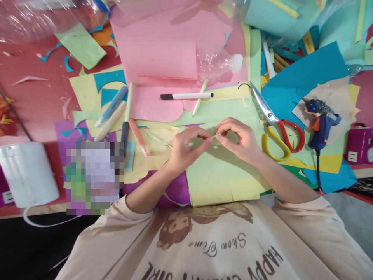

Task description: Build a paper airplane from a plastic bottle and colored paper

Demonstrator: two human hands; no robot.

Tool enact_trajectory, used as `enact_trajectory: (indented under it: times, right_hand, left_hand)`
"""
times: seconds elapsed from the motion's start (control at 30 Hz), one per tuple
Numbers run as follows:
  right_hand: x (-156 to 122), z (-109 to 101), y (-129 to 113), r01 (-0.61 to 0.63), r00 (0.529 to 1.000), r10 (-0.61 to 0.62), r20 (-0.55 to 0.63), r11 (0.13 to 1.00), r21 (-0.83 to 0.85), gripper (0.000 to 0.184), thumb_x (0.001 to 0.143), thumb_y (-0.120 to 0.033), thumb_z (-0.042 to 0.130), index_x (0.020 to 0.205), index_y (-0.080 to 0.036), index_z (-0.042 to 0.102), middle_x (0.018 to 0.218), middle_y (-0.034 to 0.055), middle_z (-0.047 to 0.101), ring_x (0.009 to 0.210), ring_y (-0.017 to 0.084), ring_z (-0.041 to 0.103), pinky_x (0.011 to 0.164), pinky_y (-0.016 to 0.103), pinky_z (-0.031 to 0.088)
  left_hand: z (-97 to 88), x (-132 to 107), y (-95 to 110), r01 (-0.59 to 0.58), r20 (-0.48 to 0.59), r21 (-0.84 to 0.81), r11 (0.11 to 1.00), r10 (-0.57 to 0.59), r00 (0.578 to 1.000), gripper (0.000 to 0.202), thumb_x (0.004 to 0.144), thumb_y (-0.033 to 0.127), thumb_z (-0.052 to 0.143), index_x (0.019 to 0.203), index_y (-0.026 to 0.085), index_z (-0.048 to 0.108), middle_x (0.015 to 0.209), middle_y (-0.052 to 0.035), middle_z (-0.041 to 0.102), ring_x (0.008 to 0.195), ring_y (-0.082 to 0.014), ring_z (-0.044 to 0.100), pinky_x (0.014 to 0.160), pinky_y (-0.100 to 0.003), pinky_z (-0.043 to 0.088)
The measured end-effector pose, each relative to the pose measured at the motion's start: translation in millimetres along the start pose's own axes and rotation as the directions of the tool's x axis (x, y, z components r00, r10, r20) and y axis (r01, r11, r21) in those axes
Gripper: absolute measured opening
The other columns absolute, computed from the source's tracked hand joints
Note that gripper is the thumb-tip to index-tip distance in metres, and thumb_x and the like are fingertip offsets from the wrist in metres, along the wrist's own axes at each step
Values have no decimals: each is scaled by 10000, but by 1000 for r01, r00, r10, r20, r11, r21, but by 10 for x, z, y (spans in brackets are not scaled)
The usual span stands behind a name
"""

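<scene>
My left hand (pixel 188 149) and my right hand (pixel 237 140) meet over a light green paper sheet (pixel 221 175) in the middle of the view. Both pinch a thin pale green paper strip (pixel 215 135) between thumb and fingers, the fingertips almost touching. The strip is small and partly hidden by the fingers. Red and yellow scissors (pixel 276 130) lie just right of my right hand. A black and white marker (pixel 186 95) lies on the pink paper (pixel 163 58) beyond my hands.
A blue glue gun (pixel 320 118) rests at the right with its cord running down. A clear plastic bottle (pixel 218 64) lies on the pink paper. Rolled paper sticks (pixel 112 112) lie left of centre. A white roll (pixel 27 173) stands at the left. Coloured paper scraps cover the surface.
</scene>
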State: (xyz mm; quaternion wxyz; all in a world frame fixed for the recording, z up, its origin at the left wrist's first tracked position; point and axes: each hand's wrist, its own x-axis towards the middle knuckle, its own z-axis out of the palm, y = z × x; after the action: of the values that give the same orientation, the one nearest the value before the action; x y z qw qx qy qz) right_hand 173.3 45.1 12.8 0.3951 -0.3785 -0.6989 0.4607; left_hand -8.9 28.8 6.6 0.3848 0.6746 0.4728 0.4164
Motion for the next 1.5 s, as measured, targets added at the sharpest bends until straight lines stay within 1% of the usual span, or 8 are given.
enact_trajectory:
  times: [0.2, 0.4, 0.63, 0.77, 0.9, 1.03, 1.23, 1.5]
  right_hand:
    - [3, 8, -21, -4, 1000, 4, -6, 1000, -4, 97, 871, -182, 609, 779, -203, 589, 758, 1, 625, 725, 124, 579, 675, 278, 480]
    - [10, 2, -26, -31, 999, 31, 14, 999, 19, 105, 871, -177, 609, 770, -200, 590, 750, 2, 621, 708, 122, 566, 658, 270, 471]
    - [21, 1, -16, -63, 998, 63, 25, 998, 13, 55, 866, -185, 630, 830, -188, 589, 795, 7, 621, 738, 113, 559, 675, 248, 457]
    - [4, 0, -11, -65, 997, 65, 27, 998, -24, 94, 893, -192, 578, 800, -198, 563, 731, -7, 586, 688, 114, 534, 636, 251, 435]
    - [-4, -1, 6, -7, 998, 11, 64, 998, -60, 103, 869, -170, 573, 780, -207, 536, 731, -3, 569, 696, 126, 525, 656, 272, 441]
    - [-6, 6, 21, 52, 995, -44, 91, 995, -90, 113, 836, -129, 578, 775, -210, 528, 747, 6, 571, 719, 137, 539, 665, 285, 448]
    - [-15, 7, 16, 44, 997, -38, 67, 994, -98, 98, 859, -169, 575, 782, -214, 537, 753, 12, 584, 716, 140, 546, 664, 292, 456]
    - [-14, 4, 19, 84, 996, -80, 40, 991, -105, 86, 872, -179, 585, 798, -212, 557, 760, 16, 608, 728, 141, 574, 678, 296, 469]
  left_hand:
    - [0, 0, -9, -32, -2, 21, 999, 32, 999, 114, 831, 187, 636, 719, 183, 617, 669, 12, 674, 630, -101, 621, 639, -228, 505]
    - [5, 4, -6, -5, 26, 4, 1000, 5, 1000, 115, 843, 216, 619, 732, 184, 621, 671, 7, 663, 640, -101, 609, 636, -227, 497]
    - [-8, -2, -31, 18, -91, -67, 998, -24, 996, 93, 858, 217, 604, 771, 185, 619, 711, 9, 645, 658, -92, 593, 637, -210, 497]
    - [-19, -4, -30, 8, -72, -90, 996, -14, 997, 76, 857, 222, 610, 792, 184, 618, 728, 3, 641, 681, -97, 594, 655, -214, 508]
    - [-17, -9, -28, 14, -44, -135, 991, -20, 999, 90, 846, 270, 640, 814, 186, 624, 761, -8, 659, 696, -107, 607, 669, -232, 520]
    - [-9, -11, -31, 45, -25, -128, 991, -49, 999, 93, 840, 253, 639, 779, 185, 619, 729, -3, 650, 685, -105, 600, 660, -229, 511]
    - [-10, -11, -32, 46, -27, -113, 993, -49, 998, 127, 849, 267, 623, 755, 185, 597, 704, -8, 638, 670, -111, 599, 649, -238, 510]
    - [-12, -16, -38, 30, -36, -132, 991, -35, 999, 91, 834, 210, 623, 751, 187, 594, 701, 3, 625, 667, -101, 587, 641, -224, 500]
